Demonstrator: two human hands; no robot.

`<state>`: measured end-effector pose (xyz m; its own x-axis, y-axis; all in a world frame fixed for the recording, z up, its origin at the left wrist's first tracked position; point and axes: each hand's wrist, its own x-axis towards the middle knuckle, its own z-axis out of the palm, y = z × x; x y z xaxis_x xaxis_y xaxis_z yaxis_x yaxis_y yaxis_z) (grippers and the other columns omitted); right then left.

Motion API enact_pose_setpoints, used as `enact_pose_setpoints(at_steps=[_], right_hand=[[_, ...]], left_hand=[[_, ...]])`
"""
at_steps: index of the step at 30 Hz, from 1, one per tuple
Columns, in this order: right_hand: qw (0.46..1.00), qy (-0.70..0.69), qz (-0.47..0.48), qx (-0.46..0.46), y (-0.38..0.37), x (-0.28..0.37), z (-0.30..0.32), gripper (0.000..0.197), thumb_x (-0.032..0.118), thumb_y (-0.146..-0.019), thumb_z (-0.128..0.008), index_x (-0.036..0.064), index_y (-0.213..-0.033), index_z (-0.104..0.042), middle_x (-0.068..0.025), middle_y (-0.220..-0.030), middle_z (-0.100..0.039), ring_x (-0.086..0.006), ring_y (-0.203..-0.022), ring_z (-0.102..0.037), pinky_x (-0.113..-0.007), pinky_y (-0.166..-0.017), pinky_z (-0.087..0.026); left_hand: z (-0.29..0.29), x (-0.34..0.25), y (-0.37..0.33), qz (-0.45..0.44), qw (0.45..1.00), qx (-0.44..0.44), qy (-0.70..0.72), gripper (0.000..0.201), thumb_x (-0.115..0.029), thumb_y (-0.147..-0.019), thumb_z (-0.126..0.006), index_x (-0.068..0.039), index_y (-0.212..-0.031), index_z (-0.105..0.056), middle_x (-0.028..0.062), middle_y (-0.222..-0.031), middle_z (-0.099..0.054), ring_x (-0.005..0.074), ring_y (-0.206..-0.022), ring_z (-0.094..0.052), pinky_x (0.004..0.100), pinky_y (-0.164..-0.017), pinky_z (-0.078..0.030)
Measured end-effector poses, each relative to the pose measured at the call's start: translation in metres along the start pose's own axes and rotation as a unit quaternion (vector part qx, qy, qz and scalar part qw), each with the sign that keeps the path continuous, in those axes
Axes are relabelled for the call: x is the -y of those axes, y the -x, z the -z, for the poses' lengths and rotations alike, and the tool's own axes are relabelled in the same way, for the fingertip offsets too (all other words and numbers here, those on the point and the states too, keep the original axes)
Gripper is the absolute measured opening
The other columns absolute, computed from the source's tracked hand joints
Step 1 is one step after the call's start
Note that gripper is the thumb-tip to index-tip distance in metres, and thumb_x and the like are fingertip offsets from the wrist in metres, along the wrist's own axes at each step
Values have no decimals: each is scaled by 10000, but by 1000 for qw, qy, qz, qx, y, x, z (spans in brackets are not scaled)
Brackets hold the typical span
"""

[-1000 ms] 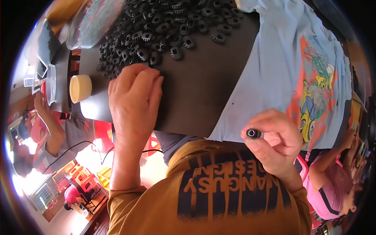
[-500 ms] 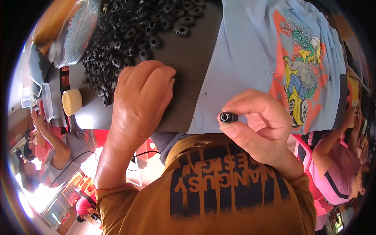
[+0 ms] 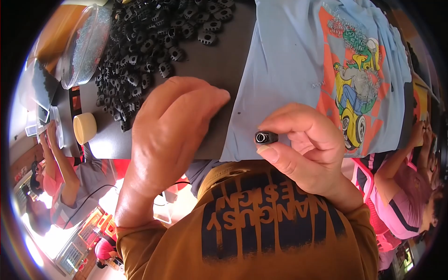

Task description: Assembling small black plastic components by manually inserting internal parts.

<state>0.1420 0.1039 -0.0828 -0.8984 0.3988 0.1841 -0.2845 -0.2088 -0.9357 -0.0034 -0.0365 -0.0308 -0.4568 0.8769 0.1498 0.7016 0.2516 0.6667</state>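
Right hand: thumb and bent forefinger pinch a small, black, oblong hard-plastic-looking piece with a pale ring at its exposed end. The piece is held over the near part of a light blue printed cloth, ringed end pointing toward the left hand.

Left hand: back toward the camera, fingers bent inward, tips directed at the right hand but apart from it. Cannot tell whether anything sits between those tips.

Surroundings: a heap of loose black plastic pieces, notched along one edge, on the dark flat tabletop beyond the left hand; a clear round plastic tub of fine wire coils at far left; a cream, round cup nearer. One small coil lies on the cloth.

Handling (judged): piece very light, stiff, unlikely to crush; smooth, small sides could slip or roll under uneven pressure. Best hold: two opposed fingertips along the long sides, ringed end left uncovered.
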Motion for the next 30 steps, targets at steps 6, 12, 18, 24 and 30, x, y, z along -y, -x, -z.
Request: enact_pose_setpoints(at_steps=[6, 12, 18, 24, 30], right_hand=[[1000, -3, 11, 5, -2, -2, 1, 211, -43, -771, -681, -38, -974, -624, -72, -792, -612, -96, -634, -560, -219, -567, -426], [1000, -14, -2, 9, -2, 1, 2, 200, -41, -776, -680, -30, -970, -633, -63, -789, -610, -87, -627, -555, -215, -552, -421], [1000, -16, -11, 14, 0, 3, 2, 160, -31, -783, -679, -24, -938, -640, -55, -762, -605, -85, -598, -547, -222, -522, -411], [1000, 13, -5, 26, -1, 1, 2, 116, -21, -788, -673, -14, -898, -636, -59, -738, -600, -106, -590, -554, -234, -510, -409], [997, 67, 24, 15, -2, -2, -1, 108, -15, -778, -672, -9, -876, -627, -66, -729, -597, -140, -588, -556, -250, -512, -413]], left_hand=[[4, -16, -2, -17, 980, 64, 185, 178, 87, -771, -568, 37, -941, -563, 118, -887, -568, 180, -824, -547, 258, -743, -438], [9, -19, -3, 106, 941, 109, 303, 154, 29, -778, -622, 31, -921, -563, 120, -886, -567, 152, -784, -543, 233, -683, -431], [6, -16, -4, 123, 925, 124, 337, 138, 37, -770, -632, 29, -904, -604, 103, -884, -574, 123, -762, -530, 208, -646, -411], [7, -10, -9, 65, 951, 142, 267, 152, 64, -743, -624, 24, -890, -625, 98, -871, -579, 138, -716, -532, 213, -609, -405], [14, -22, -15, -82, 980, 176, 32, 209, 102, -699, -619, 11, -888, -626, 96, -793, -581, 173, -683, -561, 255, -590, -437]])
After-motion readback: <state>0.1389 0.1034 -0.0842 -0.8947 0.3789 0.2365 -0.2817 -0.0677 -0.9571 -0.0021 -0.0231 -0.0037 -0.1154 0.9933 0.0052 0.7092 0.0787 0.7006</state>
